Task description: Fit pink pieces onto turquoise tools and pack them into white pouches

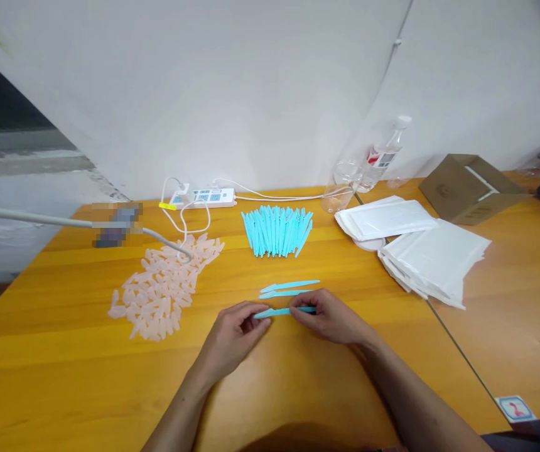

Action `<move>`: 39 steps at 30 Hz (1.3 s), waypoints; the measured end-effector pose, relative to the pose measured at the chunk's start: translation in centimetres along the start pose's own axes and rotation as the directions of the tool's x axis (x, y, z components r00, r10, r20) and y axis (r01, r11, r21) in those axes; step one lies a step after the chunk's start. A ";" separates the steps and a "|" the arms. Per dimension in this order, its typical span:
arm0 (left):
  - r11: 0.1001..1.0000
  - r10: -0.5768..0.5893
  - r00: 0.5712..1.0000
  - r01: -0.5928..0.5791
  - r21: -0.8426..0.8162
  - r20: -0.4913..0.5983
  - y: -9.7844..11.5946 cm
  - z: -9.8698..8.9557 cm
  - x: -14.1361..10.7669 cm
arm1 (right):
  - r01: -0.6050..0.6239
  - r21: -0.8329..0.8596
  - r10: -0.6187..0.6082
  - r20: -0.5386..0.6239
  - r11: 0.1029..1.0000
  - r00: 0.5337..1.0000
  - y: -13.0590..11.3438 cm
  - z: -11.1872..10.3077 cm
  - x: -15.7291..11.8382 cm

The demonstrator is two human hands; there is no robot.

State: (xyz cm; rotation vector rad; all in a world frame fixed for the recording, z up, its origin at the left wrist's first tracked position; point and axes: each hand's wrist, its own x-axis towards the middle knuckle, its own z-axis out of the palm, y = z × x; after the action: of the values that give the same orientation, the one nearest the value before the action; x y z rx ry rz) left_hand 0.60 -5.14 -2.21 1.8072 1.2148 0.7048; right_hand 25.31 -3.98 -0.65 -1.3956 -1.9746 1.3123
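Note:
A light blue eyebrow razor [279, 312] lies level between my two hands. My left hand [232, 336] pinches its wide head end between thumb and fingers. The handle end is held in the closed fingers of my right hand [329, 317], which hide part of it. Just beyond, two more blue razors [293, 285] lie side by side on the table, close to my right fingertips. Farther back is a dense pile of blue razors [277, 231]. To the left spreads a heap of small pale pink translucent plastic pieces [161, 289], which look like blade covers.
A white power strip [208, 198] with cables sits against the wall. A grey cable [53, 218] crosses over the pink heap. On the right are white packets [439, 257], a clear plastic cup [338, 191], a bottle [383, 160] and an opened cardboard box [472, 188]. A seam divides the wooden table [86, 389].

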 end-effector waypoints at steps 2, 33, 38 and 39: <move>0.979 0.135 0.990 -0.126 0.160 -0.044 -0.2 0.2 0.2 | 0.034 -0.146 -0.049 -0.099 0.989 0.994 -0.1 0.1 -0.2; 0.858 0.190 0.891 0.054 0.512 -0.412 -2.5 -6.6 0.0 | -0.625 -0.246 0.382 -0.610 0.741 0.694 3.7 -8.9 9.5; 0.704 0.124 0.911 0.199 0.682 -0.393 -5.3 -10.5 0.8 | -0.592 -0.131 0.430 -0.566 0.795 0.703 4.2 -10.6 6.4; 0.673 0.132 0.914 0.201 0.712 -0.383 -5.5 -10.7 1.4 | -0.569 -0.118 0.418 -0.561 0.814 0.714 3.9 -10.5 5.7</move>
State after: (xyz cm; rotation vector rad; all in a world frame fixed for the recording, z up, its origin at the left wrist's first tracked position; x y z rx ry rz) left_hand -10.04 0.63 -1.55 2.3499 2.0409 0.6186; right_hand 32.65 6.26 0.03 -2.2680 -1.4949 0.7064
